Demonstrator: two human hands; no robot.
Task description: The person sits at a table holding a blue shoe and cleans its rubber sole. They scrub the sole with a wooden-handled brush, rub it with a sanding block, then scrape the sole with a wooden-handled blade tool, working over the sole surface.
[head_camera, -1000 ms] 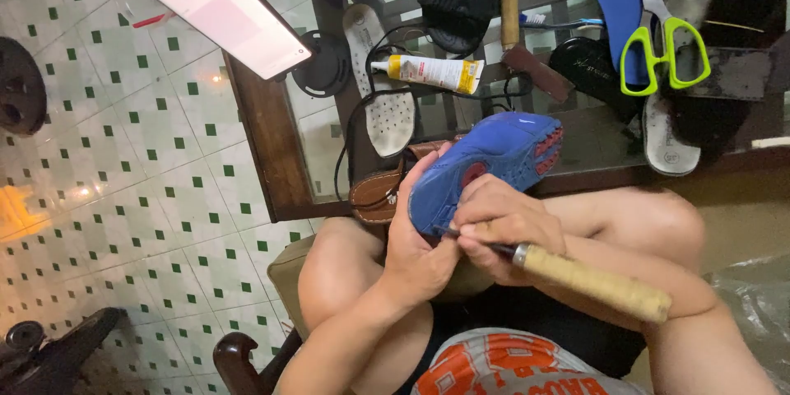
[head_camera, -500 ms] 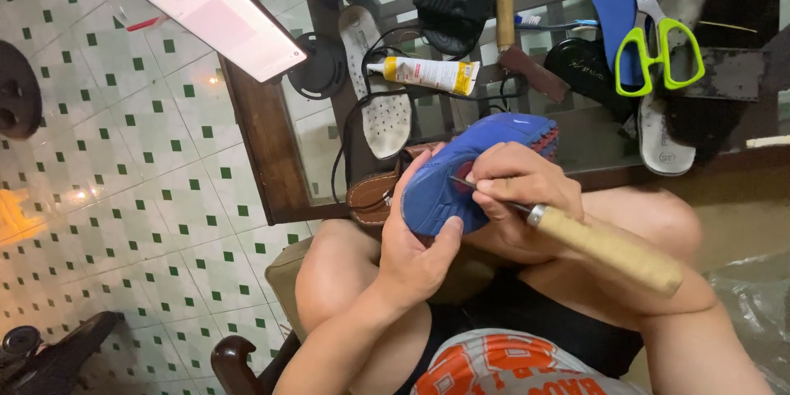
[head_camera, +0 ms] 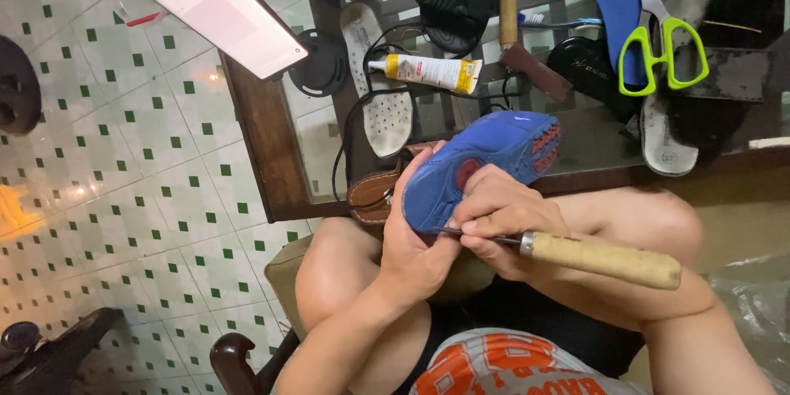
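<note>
You hold the blue shoe (head_camera: 481, 164) sole-up over your lap, just in front of the glass-topped table (head_camera: 263, 164), so the edge where sole meets upper faces you and takes the light. Your left hand (head_camera: 415, 239) is wrapped around the heel end from below, fingers curled over the rim, which braces the shoe against the push of the tool. Your right hand (head_camera: 502, 218) is closed around the wooden-handled awl (head_camera: 601, 259) close to its metal shaft, thumb and fingers pinched near the tip, a grip that trades reach for control; the point meets the sole's edge between your two hands. A brown sandal (head_camera: 374, 193) sits just behind the shoe at the table's edge. On the table, well apart from your hands, lie a glue tube (head_camera: 432, 72), green-handled scissors (head_camera: 662, 41) and a white insole (head_camera: 383, 90), all within arm's reach.
</note>
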